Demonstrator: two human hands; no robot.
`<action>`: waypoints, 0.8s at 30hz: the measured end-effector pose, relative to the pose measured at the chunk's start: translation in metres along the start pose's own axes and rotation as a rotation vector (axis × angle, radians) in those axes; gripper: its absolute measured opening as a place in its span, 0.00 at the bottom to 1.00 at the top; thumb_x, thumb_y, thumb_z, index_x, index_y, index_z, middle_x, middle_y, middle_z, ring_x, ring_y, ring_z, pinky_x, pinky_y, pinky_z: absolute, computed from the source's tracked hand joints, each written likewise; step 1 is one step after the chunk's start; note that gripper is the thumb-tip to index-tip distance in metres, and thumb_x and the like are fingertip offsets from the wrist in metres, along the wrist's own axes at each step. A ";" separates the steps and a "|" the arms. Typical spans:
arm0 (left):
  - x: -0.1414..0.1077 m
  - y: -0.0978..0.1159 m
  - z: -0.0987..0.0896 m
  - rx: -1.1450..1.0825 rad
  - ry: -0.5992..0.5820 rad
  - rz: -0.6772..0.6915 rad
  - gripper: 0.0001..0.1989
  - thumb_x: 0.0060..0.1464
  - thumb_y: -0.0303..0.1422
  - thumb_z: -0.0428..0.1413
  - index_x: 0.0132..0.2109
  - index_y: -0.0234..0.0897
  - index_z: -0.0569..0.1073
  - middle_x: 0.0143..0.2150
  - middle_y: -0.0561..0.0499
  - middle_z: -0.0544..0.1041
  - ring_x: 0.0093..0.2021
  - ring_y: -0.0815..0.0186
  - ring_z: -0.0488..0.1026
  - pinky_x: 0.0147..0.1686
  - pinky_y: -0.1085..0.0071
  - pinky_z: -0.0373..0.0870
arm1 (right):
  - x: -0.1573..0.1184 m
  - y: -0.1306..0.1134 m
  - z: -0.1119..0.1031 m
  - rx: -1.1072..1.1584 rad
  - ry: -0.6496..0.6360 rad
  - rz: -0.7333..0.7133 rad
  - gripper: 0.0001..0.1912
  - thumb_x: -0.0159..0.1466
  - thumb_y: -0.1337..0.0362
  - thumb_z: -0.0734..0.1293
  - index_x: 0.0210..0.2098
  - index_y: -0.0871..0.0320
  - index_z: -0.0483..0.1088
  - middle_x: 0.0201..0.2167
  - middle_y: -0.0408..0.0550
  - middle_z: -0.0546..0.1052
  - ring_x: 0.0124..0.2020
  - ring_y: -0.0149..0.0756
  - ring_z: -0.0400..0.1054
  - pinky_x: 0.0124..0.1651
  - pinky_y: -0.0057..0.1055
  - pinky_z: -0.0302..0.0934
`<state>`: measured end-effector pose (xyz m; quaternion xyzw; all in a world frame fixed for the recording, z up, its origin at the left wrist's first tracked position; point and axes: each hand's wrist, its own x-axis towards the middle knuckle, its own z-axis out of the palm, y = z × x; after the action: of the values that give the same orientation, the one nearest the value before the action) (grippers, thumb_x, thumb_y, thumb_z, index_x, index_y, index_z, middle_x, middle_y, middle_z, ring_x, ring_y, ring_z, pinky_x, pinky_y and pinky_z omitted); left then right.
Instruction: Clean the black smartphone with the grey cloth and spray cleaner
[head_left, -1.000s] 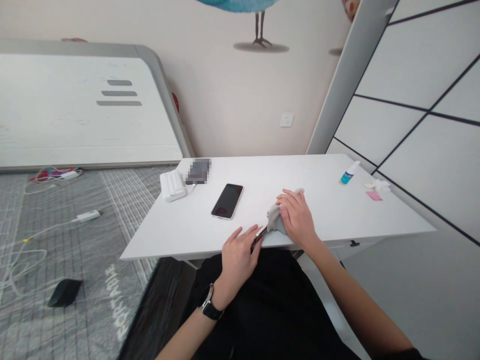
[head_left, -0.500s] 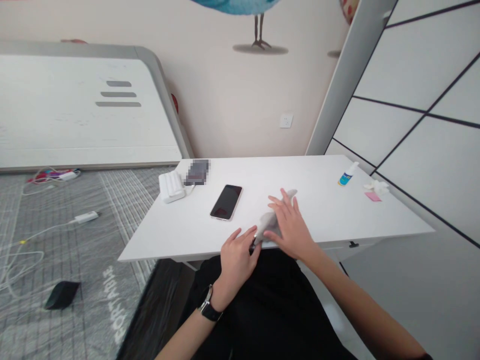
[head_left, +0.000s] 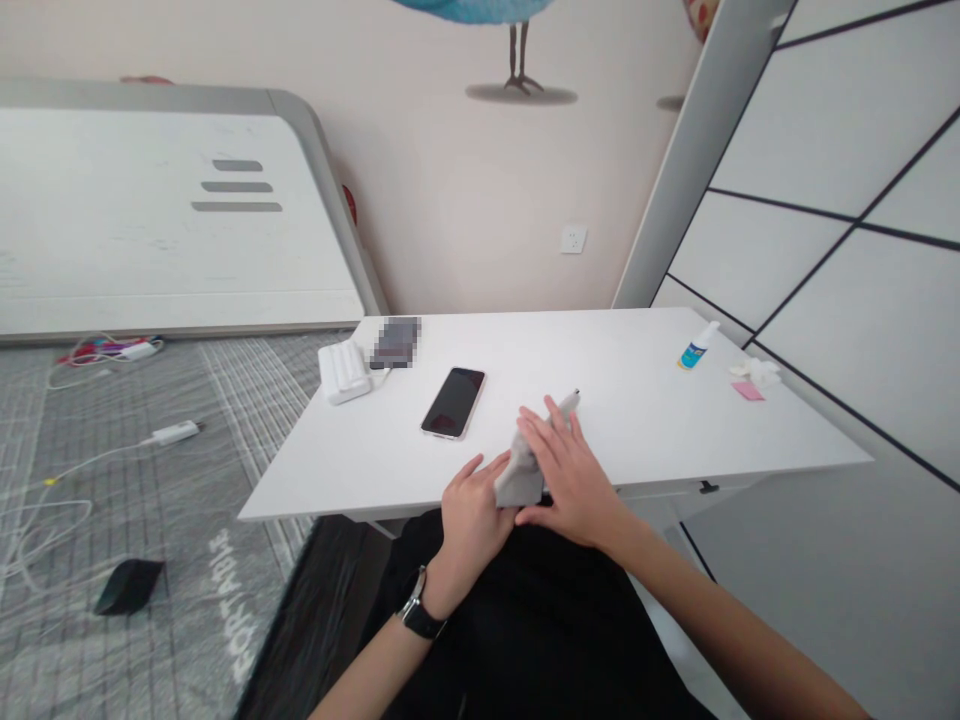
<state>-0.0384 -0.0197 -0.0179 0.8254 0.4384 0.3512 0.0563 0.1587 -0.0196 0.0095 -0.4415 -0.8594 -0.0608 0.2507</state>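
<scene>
Grey cloth (head_left: 519, 470) sits bunched between both hands at the near edge of the white table (head_left: 637, 425), with a small pointed metallic tip (head_left: 575, 395) poking out at its far end. What the tip belongs to is hidden in the folds. The right hand (head_left: 566, 470) has its fingers spread and wrapped over the far side of the bundle, while the left hand (head_left: 472, 510), a black wristwatch (head_left: 420, 618) on its wrist, is curled against the near side, so the cloth is pressed between them.

Left of the hands, a black smartphone (head_left: 453, 402) lies face up on the table. Beyond it are a white ribbed box (head_left: 343, 372) and a pixelated dark object (head_left: 395, 342). At the table's far right stand a small blue-labelled bottle (head_left: 696, 346), with crumpled white tissue (head_left: 756, 373) and a pink sticky note (head_left: 748, 391) near the corner. A white cable adapter (head_left: 176, 432) and a black pouch (head_left: 129, 586) lie on the grey mat (head_left: 247, 480) below.
</scene>
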 end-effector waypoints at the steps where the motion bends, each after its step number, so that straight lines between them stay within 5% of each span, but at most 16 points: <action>1: 0.000 -0.001 0.000 -0.007 -0.010 0.013 0.11 0.54 0.32 0.61 0.46 0.40 0.80 0.41 0.46 0.86 0.38 0.55 0.84 0.58 0.54 0.75 | -0.002 -0.005 0.000 0.008 -0.029 -0.050 0.57 0.63 0.25 0.50 0.75 0.63 0.47 0.75 0.64 0.54 0.77 0.63 0.34 0.72 0.68 0.44; 4: 0.000 -0.002 0.000 0.010 -0.016 0.003 0.04 0.56 0.33 0.60 0.37 0.40 0.80 0.33 0.48 0.85 0.33 0.56 0.83 0.58 0.54 0.76 | -0.002 0.003 -0.001 -0.005 -0.016 -0.016 0.52 0.66 0.28 0.51 0.74 0.60 0.49 0.74 0.63 0.57 0.77 0.61 0.41 0.71 0.69 0.44; 8: 0.000 0.003 0.001 0.039 0.026 -0.050 0.09 0.64 0.32 0.55 0.47 0.39 0.79 0.42 0.47 0.86 0.37 0.60 0.84 0.60 0.56 0.74 | 0.002 0.024 -0.005 -0.066 0.090 0.181 0.46 0.71 0.34 0.49 0.75 0.61 0.48 0.73 0.63 0.59 0.77 0.63 0.41 0.72 0.71 0.39; 10: 0.000 0.002 0.001 0.040 0.019 -0.025 0.09 0.62 0.33 0.57 0.47 0.39 0.80 0.44 0.47 0.86 0.38 0.58 0.84 0.60 0.56 0.74 | 0.003 0.016 -0.004 -0.029 0.061 0.108 0.50 0.69 0.31 0.50 0.75 0.62 0.47 0.74 0.64 0.57 0.77 0.63 0.39 0.73 0.68 0.39; 13: 0.000 -0.001 0.000 0.054 -0.017 -0.002 0.03 0.55 0.32 0.61 0.36 0.40 0.80 0.34 0.48 0.85 0.34 0.55 0.83 0.53 0.56 0.78 | 0.002 -0.002 -0.003 0.059 -0.019 -0.084 0.55 0.64 0.26 0.52 0.73 0.61 0.52 0.73 0.63 0.59 0.77 0.60 0.42 0.74 0.63 0.44; 15: 0.000 -0.002 0.000 0.060 -0.019 -0.010 0.04 0.55 0.33 0.61 0.34 0.40 0.80 0.31 0.48 0.84 0.33 0.55 0.83 0.52 0.56 0.79 | 0.004 -0.002 -0.002 0.064 -0.005 -0.070 0.51 0.64 0.26 0.52 0.71 0.59 0.57 0.71 0.62 0.62 0.76 0.59 0.46 0.73 0.63 0.44; 19: 0.001 0.002 0.000 0.034 0.029 -0.028 0.12 0.64 0.32 0.55 0.50 0.39 0.80 0.47 0.47 0.86 0.41 0.59 0.84 0.59 0.56 0.74 | 0.009 0.014 -0.003 0.006 0.121 0.161 0.44 0.70 0.32 0.49 0.66 0.62 0.62 0.66 0.64 0.69 0.73 0.58 0.52 0.73 0.66 0.42; 21: 0.002 0.002 -0.001 0.026 0.029 -0.007 0.14 0.64 0.33 0.54 0.53 0.40 0.79 0.49 0.47 0.85 0.42 0.59 0.84 0.59 0.57 0.75 | 0.009 0.011 -0.002 0.023 0.110 0.123 0.45 0.69 0.31 0.50 0.66 0.62 0.62 0.65 0.64 0.69 0.73 0.59 0.51 0.73 0.65 0.41; 24: 0.002 0.000 -0.002 0.045 -0.034 0.051 0.09 0.59 0.34 0.57 0.43 0.40 0.81 0.37 0.47 0.86 0.36 0.57 0.83 0.56 0.56 0.76 | 0.006 0.001 0.000 0.095 0.022 -0.071 0.51 0.65 0.27 0.52 0.67 0.63 0.60 0.65 0.63 0.70 0.73 0.58 0.53 0.75 0.62 0.38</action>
<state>-0.0390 -0.0187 -0.0155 0.8430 0.4242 0.3287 0.0362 0.1564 -0.0151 0.0124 -0.3976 -0.8736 -0.0339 0.2785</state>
